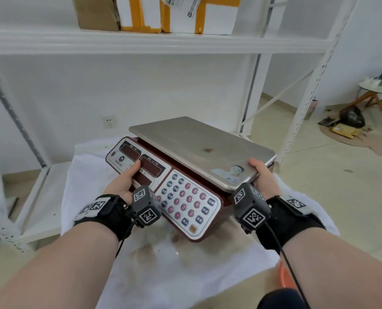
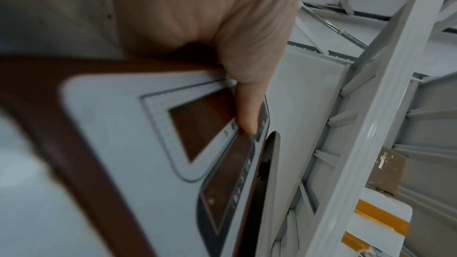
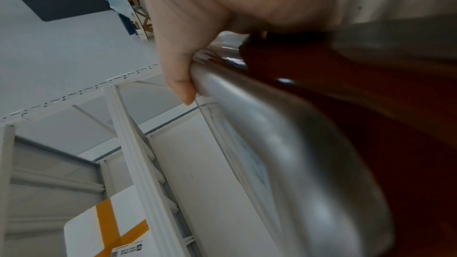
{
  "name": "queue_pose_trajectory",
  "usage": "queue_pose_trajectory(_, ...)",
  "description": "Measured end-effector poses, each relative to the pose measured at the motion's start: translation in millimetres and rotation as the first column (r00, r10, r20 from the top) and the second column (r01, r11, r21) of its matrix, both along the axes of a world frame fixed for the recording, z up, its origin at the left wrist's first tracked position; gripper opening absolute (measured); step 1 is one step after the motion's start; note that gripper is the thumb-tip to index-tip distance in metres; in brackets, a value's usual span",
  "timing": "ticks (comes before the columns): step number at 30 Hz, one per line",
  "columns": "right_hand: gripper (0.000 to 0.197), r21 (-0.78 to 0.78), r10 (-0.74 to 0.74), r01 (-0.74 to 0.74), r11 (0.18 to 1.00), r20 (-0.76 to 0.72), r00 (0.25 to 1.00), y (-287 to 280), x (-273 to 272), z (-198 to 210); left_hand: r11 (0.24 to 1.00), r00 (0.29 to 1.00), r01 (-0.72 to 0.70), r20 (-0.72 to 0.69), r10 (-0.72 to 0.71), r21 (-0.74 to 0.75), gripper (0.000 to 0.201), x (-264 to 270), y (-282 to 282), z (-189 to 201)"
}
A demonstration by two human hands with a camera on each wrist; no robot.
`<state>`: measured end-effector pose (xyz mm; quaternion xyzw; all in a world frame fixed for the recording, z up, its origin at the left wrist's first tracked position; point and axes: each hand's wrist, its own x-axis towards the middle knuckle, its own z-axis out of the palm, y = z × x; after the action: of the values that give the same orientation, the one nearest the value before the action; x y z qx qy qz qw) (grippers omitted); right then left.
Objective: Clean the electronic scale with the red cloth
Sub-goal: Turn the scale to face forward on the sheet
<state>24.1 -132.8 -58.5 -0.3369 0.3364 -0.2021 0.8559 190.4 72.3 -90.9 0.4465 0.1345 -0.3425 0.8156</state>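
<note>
The electronic scale (image 1: 199, 148) has a steel pan, a dark red body and a white keypad panel (image 1: 185, 199). It is tilted and turned at an angle over a stained white sheet (image 1: 154, 259). My left hand (image 1: 127, 177) grips the display end, thumb (image 2: 249, 108) lying on the display panel (image 2: 118, 124). My right hand (image 1: 261, 172) grips the pan's right edge, thumb (image 3: 178, 69) on the steel pan (image 3: 284, 144). The pan carries a brown spot (image 1: 207, 150) and a sticker. An orange-red thing (image 1: 284, 276) peeks out at the lower right; I cannot tell whether it is the cloth.
A white metal shelf (image 1: 154, 43) with cardboard boxes (image 1: 158, 14) runs overhead behind the scale. Its perforated upright (image 1: 303, 112) stands just right of the pan. A small round table (image 1: 377, 90) and floor clutter (image 1: 346, 128) lie far right.
</note>
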Motion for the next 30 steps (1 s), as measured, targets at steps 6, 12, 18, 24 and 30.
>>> queue_pose_trajectory(6, 0.028, 0.048, 0.146, -0.147, 0.988, 0.024, 0.989, -5, 1, 16, 0.992, 0.992, -0.129, 0.015, 0.129, -0.012, 0.042, -14, 3, 1)
queue_pose_trajectory(12, 0.029, 0.003, 0.244, -0.244, 0.970, 0.021, 0.969, 1, 23, 16, 0.968, 0.968, -0.245, 0.040, 0.247, -0.045, 0.036, -29, 25, 8)
queue_pose_trajectory(18, 0.030, -0.055, 0.372, -0.370, 0.927, 0.027, 0.928, 14, 50, 17, 0.931, 0.934, -0.354, 0.008, 0.356, -0.089, 0.029, -49, 51, 8)
queue_pose_trajectory(24, 0.051, -0.026, 0.377, -0.377, 0.926, 0.030, 0.926, 21, 40, -6, 0.912, 0.913, -0.404, 0.028, 0.406, -0.070, 0.022, -70, 47, 16)
queue_pose_trajectory(30, 0.058, -0.073, 0.427, -0.440, 0.895, -0.140, 0.893, 19, 6, -15, 0.926, 0.925, -0.376, 0.043, 0.376, -0.024, 0.020, -93, 42, 11)
